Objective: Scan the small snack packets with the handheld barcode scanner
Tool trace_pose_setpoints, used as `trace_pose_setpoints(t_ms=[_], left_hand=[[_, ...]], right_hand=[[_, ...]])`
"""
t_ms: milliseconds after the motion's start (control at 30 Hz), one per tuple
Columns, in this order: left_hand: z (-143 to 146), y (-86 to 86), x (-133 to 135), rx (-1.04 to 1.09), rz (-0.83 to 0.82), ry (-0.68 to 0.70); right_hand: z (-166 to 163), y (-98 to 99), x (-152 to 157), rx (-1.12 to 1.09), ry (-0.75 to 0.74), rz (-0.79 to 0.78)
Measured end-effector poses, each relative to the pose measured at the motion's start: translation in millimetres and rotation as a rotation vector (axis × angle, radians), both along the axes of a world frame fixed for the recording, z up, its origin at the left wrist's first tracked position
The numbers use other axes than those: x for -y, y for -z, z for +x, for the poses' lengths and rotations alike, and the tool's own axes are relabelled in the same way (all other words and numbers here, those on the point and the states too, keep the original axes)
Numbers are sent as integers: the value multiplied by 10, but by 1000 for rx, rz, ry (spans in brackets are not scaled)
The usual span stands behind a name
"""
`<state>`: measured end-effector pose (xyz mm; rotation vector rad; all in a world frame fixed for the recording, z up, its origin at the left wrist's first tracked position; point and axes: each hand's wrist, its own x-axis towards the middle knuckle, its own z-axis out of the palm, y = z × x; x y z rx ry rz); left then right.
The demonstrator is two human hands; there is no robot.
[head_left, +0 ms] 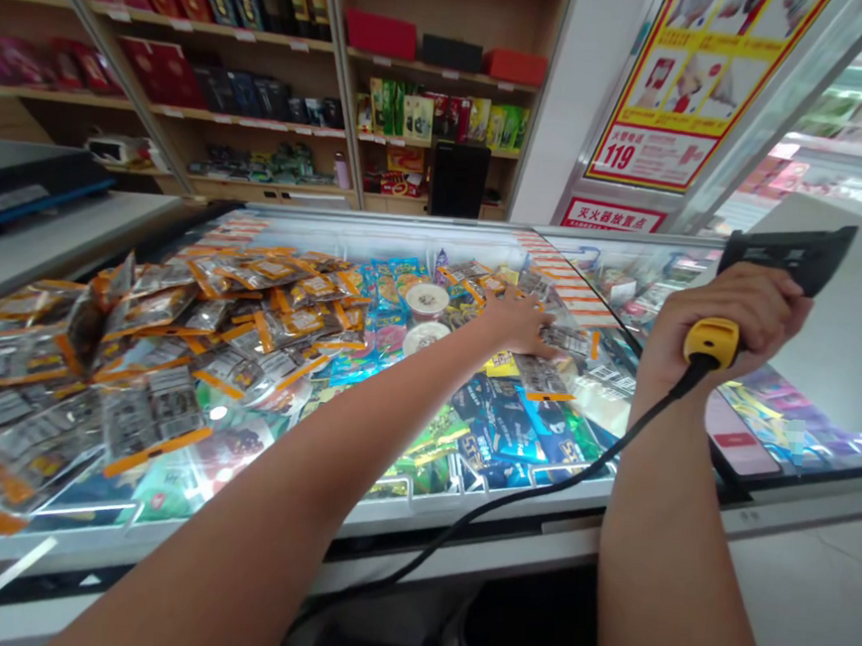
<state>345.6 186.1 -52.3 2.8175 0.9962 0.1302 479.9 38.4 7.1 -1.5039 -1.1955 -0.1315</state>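
Observation:
My left hand [525, 322] reaches far into an open chest freezer [461, 510], fingers spread and resting flat on grey packets [560, 341] near its middle. My right hand [730, 322] is closed around the yellow-and-black grip of a corded barcode scanner [786, 256], held above the freezer's right half. The scanner's black cable [522, 494] hangs down over the front rim. Two round white tubs [427, 300] lie just left of my left hand.
Orange-trimmed packets [137, 360] are heaped on the freezer's left side, blue and green bags [505, 423] in front. A sliding glass lid [767, 409] covers the right end. Wooden shelves [268, 121] with boxes stand behind. A red and yellow poster [689, 75] hangs at right.

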Motion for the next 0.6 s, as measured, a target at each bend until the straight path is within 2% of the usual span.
trace_pose_setpoints(t_ms=[100,233,333,433,533,600], left_hand=[[-359,9,180,0,21,18],[-772,61,482,3,42,29],[-958,96,689,14,67,-26],[-1027,45,823,51,138,-82],[-1005,-123,763,198,228,-97],[-951,-249,535,337,266,-133]], right_hand=[[33,18,-11,-19,71,-69],[63,39,-33,30,170,-6],[68,34,-49,124,238,-1],[82,30,-64,188,186,42],[82,33,-78,275,188,-4],[53,28,-89,359,319,-115]])
